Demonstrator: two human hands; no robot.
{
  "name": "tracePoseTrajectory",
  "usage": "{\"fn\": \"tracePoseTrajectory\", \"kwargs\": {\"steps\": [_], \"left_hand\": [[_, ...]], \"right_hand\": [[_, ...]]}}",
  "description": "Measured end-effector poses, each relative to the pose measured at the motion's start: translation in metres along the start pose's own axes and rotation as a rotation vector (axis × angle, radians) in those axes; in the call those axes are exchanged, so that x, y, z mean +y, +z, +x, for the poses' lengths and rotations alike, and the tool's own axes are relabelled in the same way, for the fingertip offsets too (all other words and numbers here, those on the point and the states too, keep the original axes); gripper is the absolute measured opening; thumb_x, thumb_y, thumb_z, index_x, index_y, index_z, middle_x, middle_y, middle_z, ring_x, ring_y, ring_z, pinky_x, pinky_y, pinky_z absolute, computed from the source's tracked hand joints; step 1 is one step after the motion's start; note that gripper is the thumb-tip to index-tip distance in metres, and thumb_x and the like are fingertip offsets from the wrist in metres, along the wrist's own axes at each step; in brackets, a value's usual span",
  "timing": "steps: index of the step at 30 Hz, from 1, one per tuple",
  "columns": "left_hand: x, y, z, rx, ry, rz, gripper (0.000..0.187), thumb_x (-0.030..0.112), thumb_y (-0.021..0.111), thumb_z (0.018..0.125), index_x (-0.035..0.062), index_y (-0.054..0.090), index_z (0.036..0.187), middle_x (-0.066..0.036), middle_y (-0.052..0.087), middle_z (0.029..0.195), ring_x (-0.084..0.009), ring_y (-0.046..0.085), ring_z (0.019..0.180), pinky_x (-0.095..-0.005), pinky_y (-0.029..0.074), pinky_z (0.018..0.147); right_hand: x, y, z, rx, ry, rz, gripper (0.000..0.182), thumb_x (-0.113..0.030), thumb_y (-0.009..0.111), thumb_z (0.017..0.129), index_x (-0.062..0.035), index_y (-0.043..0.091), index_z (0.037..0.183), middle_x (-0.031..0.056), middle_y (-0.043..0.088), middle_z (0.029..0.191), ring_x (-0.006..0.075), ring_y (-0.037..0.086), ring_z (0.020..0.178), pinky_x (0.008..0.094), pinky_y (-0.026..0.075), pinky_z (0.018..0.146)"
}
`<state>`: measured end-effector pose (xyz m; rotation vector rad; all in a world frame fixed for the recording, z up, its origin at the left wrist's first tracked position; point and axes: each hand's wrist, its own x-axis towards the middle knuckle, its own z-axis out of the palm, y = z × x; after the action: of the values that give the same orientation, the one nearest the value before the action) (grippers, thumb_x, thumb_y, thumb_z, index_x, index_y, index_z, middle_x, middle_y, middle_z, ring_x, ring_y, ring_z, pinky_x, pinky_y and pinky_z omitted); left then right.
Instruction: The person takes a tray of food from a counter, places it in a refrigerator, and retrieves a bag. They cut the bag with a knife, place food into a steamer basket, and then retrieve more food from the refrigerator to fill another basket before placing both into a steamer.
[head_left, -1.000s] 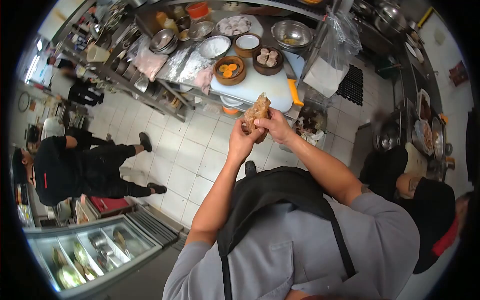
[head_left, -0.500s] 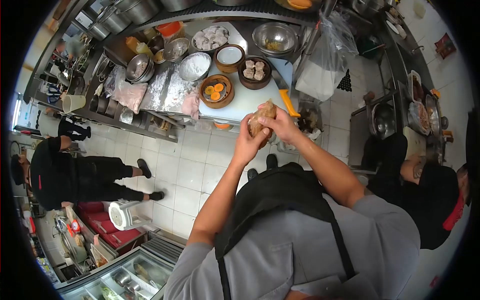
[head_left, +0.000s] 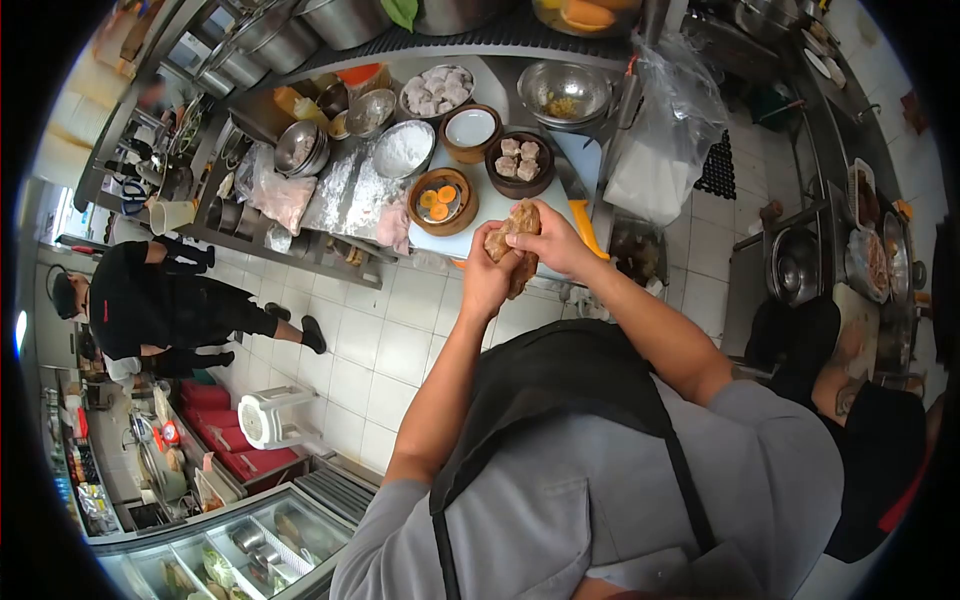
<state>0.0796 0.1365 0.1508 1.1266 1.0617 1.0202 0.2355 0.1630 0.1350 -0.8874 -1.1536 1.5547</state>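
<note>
In the head view, a lumpy golden-brown food piece (head_left: 512,228) is held up in front of the worktop's near edge. My left hand (head_left: 484,278) wraps around its left side, and my right hand (head_left: 556,244) grips it from the right with the thumb across the front. Its exact kind I cannot tell. Behind it on the white cutting board (head_left: 478,212) stand a steamer (head_left: 452,222) with orange slices and a darker steamer (head_left: 520,184) with several dumplings. A knife (head_left: 588,228) with a yellow handle lies close to my right hand.
Left of the board are a bowl of white powder (head_left: 404,150), floured worktop and a bag of pink filling (head_left: 278,192). A plastic bag (head_left: 655,150) hangs at the right. One co-worker (head_left: 150,295) is at the left, another (head_left: 870,450) at the right. A white stool (head_left: 272,418) stands on the floor.
My hands have turned the brown piece and keep hold of it. The view has shifted slightly. The co-worker at the left has changed stance, feet now closer together.
</note>
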Motion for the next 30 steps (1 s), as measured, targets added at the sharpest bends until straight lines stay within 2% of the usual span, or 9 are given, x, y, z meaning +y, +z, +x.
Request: {"fn": "tracePoseTrajectory", "kwargs": {"steps": [7, 11, 12, 15, 20, 21, 26, 29, 30], "left_hand": [[0.006, 0.007, 0.02, -0.046, 0.087, 0.079, 0.047, 0.005, 0.068, 0.087, 0.0003, 0.048, 0.129, -0.012, 0.063, 0.113, -0.0175, 0.063, 0.098, -0.0323, 0.054, 0.083], [-0.015, 0.013, 0.031, -0.009, -0.114, 0.067, 0.034, 0.01, 0.066, 0.091, -0.0018, 0.055, 0.121, -0.009, 0.066, 0.103, -0.0143, 0.065, 0.085, -0.0284, 0.056, 0.071], [-0.021, 0.013, 0.033, 0.015, -0.103, 0.073, 0.027, 0.012, 0.063, 0.094, -0.0016, 0.057, 0.116, -0.008, 0.067, 0.1, -0.0131, 0.065, 0.079, -0.027, 0.054, 0.064], [-0.032, 0.007, 0.041, -0.031, -0.057, 0.238, 0.026, 0.013, 0.064, 0.094, -0.0016, 0.058, 0.115, -0.008, 0.067, 0.099, -0.0147, 0.065, 0.079, -0.0279, 0.055, 0.063], [-0.038, 0.031, 0.03, 0.124, -0.245, -0.309, 0.031, 0.015, 0.066, 0.093, -0.0013, 0.055, 0.117, -0.009, 0.067, 0.101, -0.0187, 0.067, 0.078, -0.0298, 0.058, 0.066], [-0.037, 0.035, 0.028, 0.194, -0.276, -0.476, 0.032, 0.015, 0.066, 0.093, -0.0014, 0.055, 0.118, -0.009, 0.067, 0.101, -0.0194, 0.068, 0.078, -0.0304, 0.058, 0.067], [-0.048, 0.012, 0.047, 0.021, -0.283, -0.051, 0.034, 0.018, 0.067, 0.093, -0.0018, 0.052, 0.117, -0.01, 0.066, 0.099, -0.0201, 0.068, 0.084, -0.0312, 0.059, 0.072], [-0.048, 0.015, 0.051, 0.181, -0.226, -0.106, 0.038, 0.019, 0.067, 0.093, -0.0009, 0.05, 0.12, -0.01, 0.066, 0.099, -0.0195, 0.067, 0.081, -0.0276, 0.056, 0.069], [-0.049, 0.018, 0.051, 0.24, -0.289, -0.248, 0.043, 0.024, 0.066, 0.095, 0.002, 0.047, 0.126, -0.01, 0.064, 0.105, -0.02, 0.066, 0.09, -0.0281, 0.054, 0.074]], "right_hand": [[0.0, -0.015, 0.003, 0.143, -0.04, 0.057, 0.039, -0.003, 0.072, 0.084, -0.0017, 0.05, 0.117, 0.0043, 0.063, 0.095, 0.0132, 0.062, 0.088, 0.0289, 0.052, 0.08], [0.006, -0.021, 0.013, 0.312, -0.056, 0.124, 0.047, -0.003, 0.074, 0.08, -0.0027, 0.05, 0.12, 0.0057, 0.061, 0.104, 0.015, 0.061, 0.096, 0.0304, 0.051, 0.085], [0.004, -0.025, 0.011, 0.301, -0.051, 0.149, 0.047, -0.002, 0.074, 0.08, -0.0027, 0.05, 0.12, 0.0056, 0.06, 0.104, 0.015, 0.061, 0.096, 0.0305, 0.051, 0.085], [0.01, -0.031, 0.003, 0.29, -0.042, 0.21, 0.047, -0.001, 0.073, 0.08, -0.0031, 0.049, 0.12, 0.0054, 0.06, 0.103, 0.0148, 0.06, 0.097, 0.0321, 0.05, 0.085], [0.034, -0.041, 0.002, 0.348, -0.074, 0.418, 0.041, -0.005, 0.072, 0.083, -0.0044, 0.051, 0.118, 0.0075, 0.062, 0.108, 0.017, 0.061, 0.101, 0.034, 0.051, 0.086], [0.036, -0.043, 0.003, 0.376, -0.023, 0.426, 0.038, -0.007, 0.072, 0.084, -0.0041, 0.052, 0.117, 0.008, 0.063, 0.11, 0.0178, 0.062, 0.102, 0.0347, 0.051, 0.086], [0.036, -0.052, -0.016, 0.382, 0.216, 0.534, 0.033, -0.012, 0.07, 0.088, -0.003, 0.056, 0.117, 0.0094, 0.063, 0.115, 0.0214, 0.063, 0.106, 0.0393, 0.052, 0.089], [0.055, -0.061, -0.017, 0.335, 0.282, 0.611, 0.036, -0.016, 0.066, 0.092, -0.0013, 0.054, 0.123, 0.0084, 0.063, 0.117, 0.0221, 0.063, 0.107, 0.0427, 0.05, 0.099], [0.061, -0.06, -0.015, 0.371, 0.309, 0.658, 0.037, -0.017, 0.065, 0.093, -0.0014, 0.053, 0.124, 0.0088, 0.063, 0.117, 0.0222, 0.063, 0.108, 0.0434, 0.049, 0.099]]}}
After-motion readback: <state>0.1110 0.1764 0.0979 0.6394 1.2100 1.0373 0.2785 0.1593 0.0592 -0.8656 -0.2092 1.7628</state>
